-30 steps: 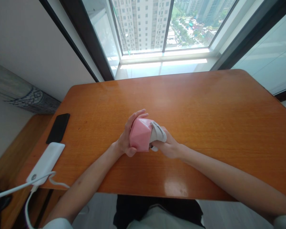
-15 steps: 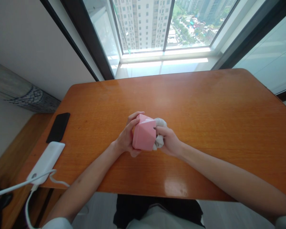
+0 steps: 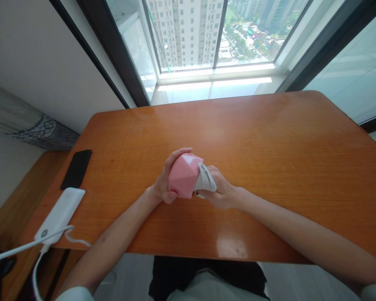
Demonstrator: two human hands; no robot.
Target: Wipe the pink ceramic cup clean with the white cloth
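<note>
Honey-orange wooden desk [image 3: 257,138] — near its middle, a pink faceted plastic case [image 3: 183,175] sits cupped in the curled left hand [image 3: 166,179], its narrower end angled right, where the right hand [image 3: 221,189] pinches a white cloth [image 3: 206,179] against it.

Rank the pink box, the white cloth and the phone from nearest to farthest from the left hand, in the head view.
1. pink box: cupped in the left hand, mid-table.
2. white cloth: just right of the box, beyond the hand.
3. phone: well off to the left, near the table's edge.
</note>
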